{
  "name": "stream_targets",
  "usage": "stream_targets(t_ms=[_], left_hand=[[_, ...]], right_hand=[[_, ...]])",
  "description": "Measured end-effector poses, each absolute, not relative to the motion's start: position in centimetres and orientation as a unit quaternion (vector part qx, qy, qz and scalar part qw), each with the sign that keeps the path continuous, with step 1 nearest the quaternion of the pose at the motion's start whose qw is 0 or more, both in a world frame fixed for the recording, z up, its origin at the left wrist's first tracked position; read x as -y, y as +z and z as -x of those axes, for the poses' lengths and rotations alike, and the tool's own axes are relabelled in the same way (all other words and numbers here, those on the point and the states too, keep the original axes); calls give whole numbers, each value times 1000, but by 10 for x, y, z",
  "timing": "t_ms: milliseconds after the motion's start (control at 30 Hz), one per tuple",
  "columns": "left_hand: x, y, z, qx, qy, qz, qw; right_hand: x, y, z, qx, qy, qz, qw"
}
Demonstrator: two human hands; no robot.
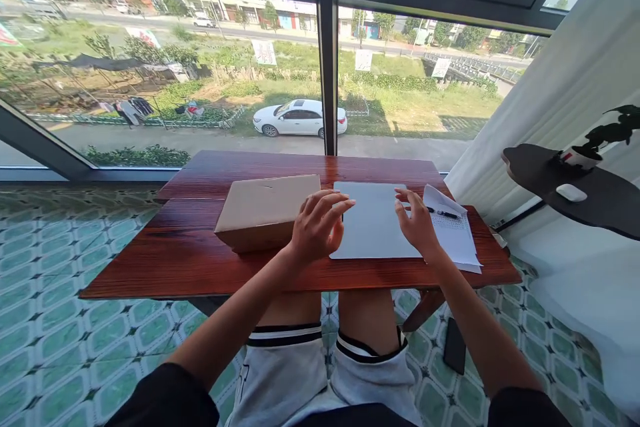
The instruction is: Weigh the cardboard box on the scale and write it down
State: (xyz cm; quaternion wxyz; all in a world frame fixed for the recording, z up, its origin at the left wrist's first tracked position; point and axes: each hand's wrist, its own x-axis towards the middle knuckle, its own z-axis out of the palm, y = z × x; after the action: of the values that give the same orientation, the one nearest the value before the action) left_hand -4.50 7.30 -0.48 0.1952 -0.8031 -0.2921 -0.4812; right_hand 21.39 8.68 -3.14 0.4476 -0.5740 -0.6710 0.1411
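My left hand [320,223] hovers with fingers spread between a closed cardboard box [270,200] and a flat silver laptop [375,223], overlapping the box's right end in view; whether it touches the box I cannot tell. My right hand [414,217] is over the laptop's right part, its fingers apart and holding nothing. Just right of that hand lie white paper sheets [457,243], the back one curled up, with a black pen [447,214] resting on them. The laptop's lid is down.
A reddish-brown wooden table [175,260] stands before my knees, against a large window. At right is a dark wavy-edged shelf [605,197] with a potted plant [583,157] and a white mouse [571,193]. A black phone-like slab [455,345] lies on the tiled floor.
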Motion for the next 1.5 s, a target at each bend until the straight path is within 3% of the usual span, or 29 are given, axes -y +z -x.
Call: stream_targets(t_ms=[433, 667, 967, 1500], left_hand=[[-90, -4, -66, 78, -434, 875, 199], [-69, -29, -131, -19, -287, 940, 181], [-46, -69, -175, 12, -213, 968, 132], [-32, -111, -181, 2, -197, 969, 146]], right_hand=[[-85, -49, -310, 658, 62, 639, 393], [-87, -60, -366, 668, -16, 704, 242], [-89, -74, -386, 664, -52, 738, 113], [-98, -88, -398, 715, -147, 683, -16]])
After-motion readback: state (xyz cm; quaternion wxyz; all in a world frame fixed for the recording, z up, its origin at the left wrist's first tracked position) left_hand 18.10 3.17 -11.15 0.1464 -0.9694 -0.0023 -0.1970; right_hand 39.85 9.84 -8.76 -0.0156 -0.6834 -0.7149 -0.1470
